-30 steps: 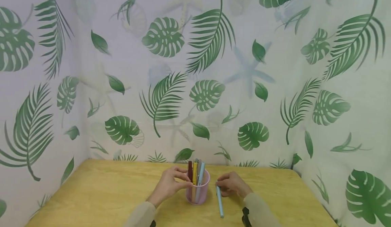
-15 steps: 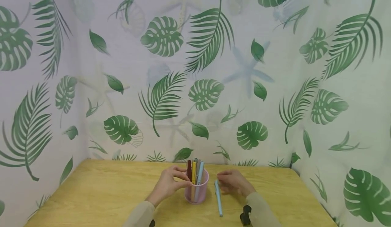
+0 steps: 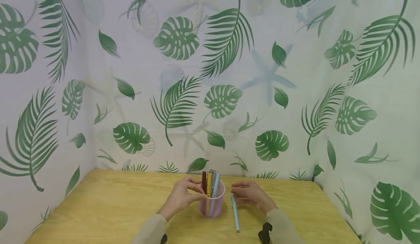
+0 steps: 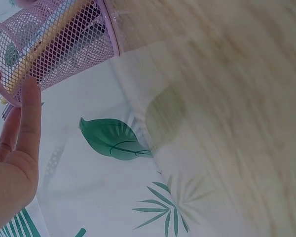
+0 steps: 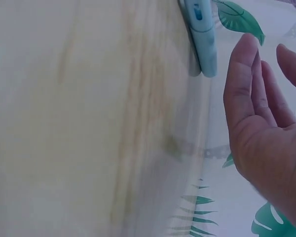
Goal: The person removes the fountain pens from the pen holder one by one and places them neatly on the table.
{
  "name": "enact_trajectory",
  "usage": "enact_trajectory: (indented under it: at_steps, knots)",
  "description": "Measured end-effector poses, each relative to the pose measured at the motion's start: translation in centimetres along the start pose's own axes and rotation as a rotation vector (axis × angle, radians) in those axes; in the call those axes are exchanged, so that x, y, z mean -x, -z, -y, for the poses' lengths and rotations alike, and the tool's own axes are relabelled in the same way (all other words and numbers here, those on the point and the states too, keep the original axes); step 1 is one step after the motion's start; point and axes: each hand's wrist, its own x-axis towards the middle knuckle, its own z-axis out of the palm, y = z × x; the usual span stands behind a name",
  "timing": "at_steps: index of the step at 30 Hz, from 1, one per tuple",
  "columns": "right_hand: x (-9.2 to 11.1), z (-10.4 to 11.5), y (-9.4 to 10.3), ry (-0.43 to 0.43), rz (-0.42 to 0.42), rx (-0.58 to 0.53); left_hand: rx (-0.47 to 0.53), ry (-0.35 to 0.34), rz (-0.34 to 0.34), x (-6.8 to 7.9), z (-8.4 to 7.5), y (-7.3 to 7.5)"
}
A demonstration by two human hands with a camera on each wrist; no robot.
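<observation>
In the head view a pink mesh pen holder point(image 3: 216, 208) stands upright on the table with several pens in it, among them a dark red, a yellow and a light blue one. My left hand point(image 3: 184, 196) holds its rim from the left, thumb in front. The left wrist view shows the fingers point(image 4: 30, 118) against the mesh near the rim. A light blue pen point(image 3: 236, 216) lies on the table right of the holder. Beside its far end is my right hand point(image 3: 252, 196). In the right wrist view that hand's fingers point(image 5: 240, 84) are loosely extended, apart from the pen and holding nothing.
The wooden table point(image 3: 124, 200) reaches back to a leaf-patterned curtain point(image 3: 183, 101), which also closes off both sides. A black strap point(image 3: 265, 233) sits at the right sleeve.
My right hand has let go of the light blue pen's far end and its fingers have loosened. The pen stays lying there. My left hand keeps its hold on the pen holder.
</observation>
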Motion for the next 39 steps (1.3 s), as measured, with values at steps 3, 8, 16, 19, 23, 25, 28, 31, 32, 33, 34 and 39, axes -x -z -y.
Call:
enact_trajectory:
  at_steps: [3, 8, 16, 19, 23, 25, 28, 31, 32, 33, 34, 39]
  knots:
    - [0.2, 0.0, 0.0, 0.015, 0.031, -0.004, -0.013, -0.006, -0.002, 0.1, 0.0, 0.0]
    - [0.3, 0.2, 0.0, 0.036, 0.064, 0.0, -0.019, 0.006, -0.007, 0.1, -0.1, 0.0]
    - [0.6, 0.9, -0.2, 0.064, 0.088, -0.008, -0.015, 0.014, -0.001, 0.0, 0.0, 0.1]
    - [0.7, 1.1, -0.3, 0.084, 0.095, -0.005, -0.015, -0.003, -0.002, 0.0, 0.1, 0.1]
    - [0.5, 1.4, -0.5, 0.099, 0.087, -0.008, -0.007, -0.007, -0.001, 0.0, 0.2, 0.0]
    - [0.5, 1.5, -0.6, 0.106, 0.079, -0.019, 0.003, 0.007, 0.001, 0.0, 0.2, -0.1]
    - [0.5, 1.6, -0.7, 0.113, 0.065, -0.039, 0.003, 0.013, 0.007, 0.0, 0.2, -0.2]
    - [0.6, 1.6, -0.9, 0.122, 0.068, -0.046, -0.007, 0.015, 0.015, 0.0, 0.2, -0.3]
    - [0.7, 1.7, -0.9, 0.124, 0.073, -0.044, -0.01, 0.013, 0.017, 0.1, 0.3, -0.3]
    - [0.7, 1.8, -1.0, 0.127, 0.078, -0.044, -0.01, 0.012, 0.017, 0.1, 0.3, -0.3]
    - [0.8, 1.9, -1.2, 0.132, 0.084, -0.04, -0.009, 0.013, 0.015, 0.2, 0.3, -0.3]
    - [0.9, 2.7, -1.7, 0.154, 0.094, -0.021, 0.01, 0.007, 0.002, 0.1, 0.2, -0.2]
